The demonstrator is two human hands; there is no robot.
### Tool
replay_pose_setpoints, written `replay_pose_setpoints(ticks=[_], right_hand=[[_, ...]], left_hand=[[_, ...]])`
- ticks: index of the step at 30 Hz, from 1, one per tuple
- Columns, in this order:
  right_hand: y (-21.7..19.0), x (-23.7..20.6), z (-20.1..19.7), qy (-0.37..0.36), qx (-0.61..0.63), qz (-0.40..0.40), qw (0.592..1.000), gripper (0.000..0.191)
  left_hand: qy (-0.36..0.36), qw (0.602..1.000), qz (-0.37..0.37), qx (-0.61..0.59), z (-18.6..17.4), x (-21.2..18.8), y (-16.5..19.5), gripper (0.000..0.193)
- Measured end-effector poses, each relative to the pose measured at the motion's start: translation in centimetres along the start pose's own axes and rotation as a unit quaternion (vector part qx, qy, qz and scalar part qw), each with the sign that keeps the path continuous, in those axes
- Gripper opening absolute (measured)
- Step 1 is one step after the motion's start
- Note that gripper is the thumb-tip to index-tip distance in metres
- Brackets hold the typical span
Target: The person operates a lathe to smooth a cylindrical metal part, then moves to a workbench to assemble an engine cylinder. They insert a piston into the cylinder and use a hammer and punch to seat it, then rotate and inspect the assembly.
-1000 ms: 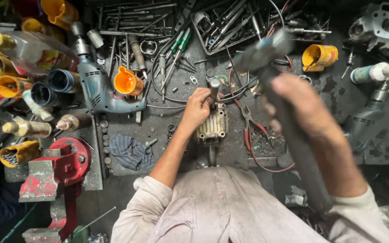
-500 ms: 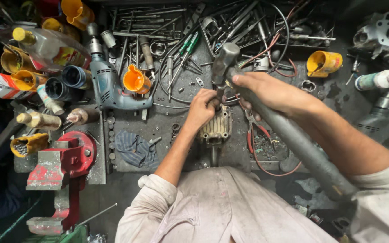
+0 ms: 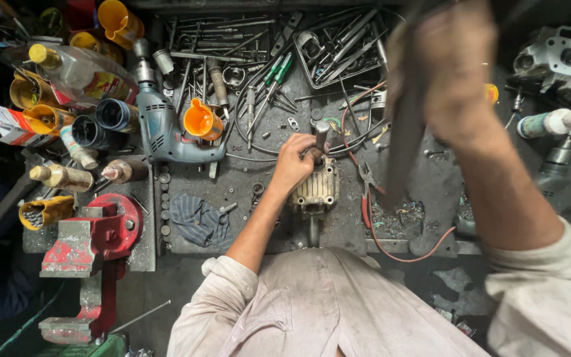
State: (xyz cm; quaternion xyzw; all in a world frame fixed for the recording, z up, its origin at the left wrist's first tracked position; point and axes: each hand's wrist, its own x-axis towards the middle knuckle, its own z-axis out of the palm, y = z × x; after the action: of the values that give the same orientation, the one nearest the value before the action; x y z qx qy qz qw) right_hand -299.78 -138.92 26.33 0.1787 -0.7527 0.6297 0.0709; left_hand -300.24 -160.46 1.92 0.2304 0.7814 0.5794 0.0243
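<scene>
Finned grey metal, a small engine casting [image 3: 314, 190] sits on the bench edge right of the red vise [image 3: 94, 235]. Left hand [image 3: 293, 162] is fisted around a steel punch [image 3: 321, 135] standing on it. Right hand [image 3: 454, 73], blurred, clenches a raised hammer handle [image 3: 406, 142].

Dull ribbed cast-metal part [image 3: 314, 190], glossy orange plastic funnel [image 3: 201, 121], grimy cloth rag [image 3: 197, 220]
</scene>
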Motion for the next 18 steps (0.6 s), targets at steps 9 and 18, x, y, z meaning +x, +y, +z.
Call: replay_pose_setpoints(ticks=[9,18], right_hand=[[0.9,-1.4,3.6,-0.083,0.094,0.495,0.860,0.040],[-1.4,-0.6,-1.1,0.052,0.143,-0.057,0.987,0.052]], left_hand=[[-0.019,1.000,0.011,-0.002,-0.1,-0.1,0.0,0.018],[-0.033,0.999,0.018,0.004,0.2,-0.2,-0.5,0.021]])
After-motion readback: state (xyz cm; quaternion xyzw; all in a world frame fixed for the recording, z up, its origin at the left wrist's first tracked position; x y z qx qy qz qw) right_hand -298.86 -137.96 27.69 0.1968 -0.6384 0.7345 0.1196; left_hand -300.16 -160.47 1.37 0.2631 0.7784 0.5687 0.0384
